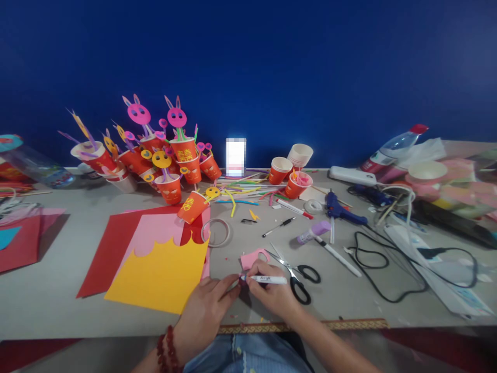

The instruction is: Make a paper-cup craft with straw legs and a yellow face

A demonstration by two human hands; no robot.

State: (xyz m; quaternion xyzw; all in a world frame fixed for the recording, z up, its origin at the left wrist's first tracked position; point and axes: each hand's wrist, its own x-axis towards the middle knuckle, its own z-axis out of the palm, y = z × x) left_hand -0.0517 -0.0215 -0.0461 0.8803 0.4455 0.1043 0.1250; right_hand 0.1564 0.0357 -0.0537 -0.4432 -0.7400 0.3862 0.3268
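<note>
My right hand [269, 287] grips a white marker [269, 280] with "Acrylic"-like lettering, its tip pointing left. My left hand [209, 305], a dark red bead bracelet on its wrist, has its fingertips pinched together right at the marker's tip. A small dark piece seems to lie between those fingertips, but it is mostly hidden. Just beyond the fingers lies a pink paper scrap [254, 258] with a rounded cut-out. Black-handled scissors [297, 277] rest partly spread beside my right hand. Yellow paper [163, 277] with a scalloped edge lies to the left of my left hand.
Red paper cups [169, 189] with pink and yellow paper figures stand at back left. A phone [236, 157] leans on the blue wall behind straws [248, 189]. To the right are a glue stick [314, 232], a blue glue gun [344, 211] and a power strip [438, 269] with cables.
</note>
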